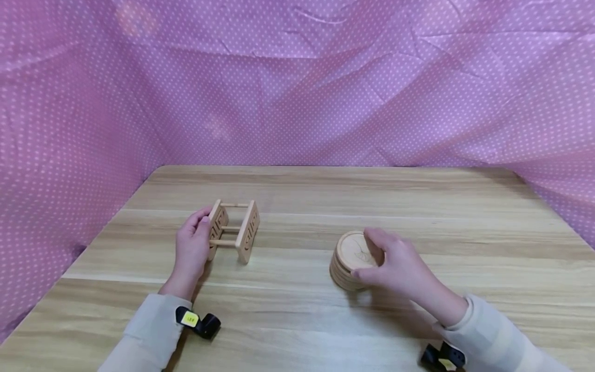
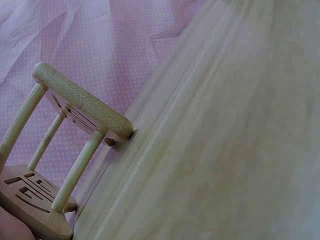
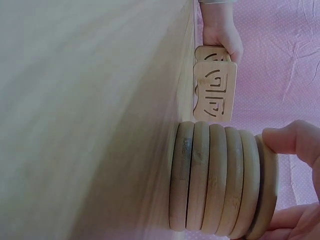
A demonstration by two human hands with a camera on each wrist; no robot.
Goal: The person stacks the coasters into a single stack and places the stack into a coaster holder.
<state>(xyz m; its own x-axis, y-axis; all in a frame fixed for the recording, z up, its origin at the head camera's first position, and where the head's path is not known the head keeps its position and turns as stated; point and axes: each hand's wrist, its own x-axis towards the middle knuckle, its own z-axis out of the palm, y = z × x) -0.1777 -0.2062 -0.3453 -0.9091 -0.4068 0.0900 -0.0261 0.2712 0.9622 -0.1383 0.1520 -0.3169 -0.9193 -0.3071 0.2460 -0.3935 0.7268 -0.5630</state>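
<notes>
A small wooden coaster rack (image 1: 249, 231), two carved end panels joined by round dowels, stands on the table at left. My left hand (image 1: 192, 247) holds its near-left panel, thumb on the inner side; only a bit of that hand shows in the left wrist view. Right of the middle is a stack of round wooden coasters (image 1: 343, 276). My right hand (image 1: 403, 269) pinches the top coaster (image 3: 267, 185) by its edge, between thumb and fingers. That coaster leans a little, with a thin dark gap parting it from the several below.
The wooden table (image 1: 288, 315) runs back to a pink polka-dot cloth (image 1: 297, 103) that hangs behind it and along the sides. Each wrist wears a black camera strap (image 1: 199, 321).
</notes>
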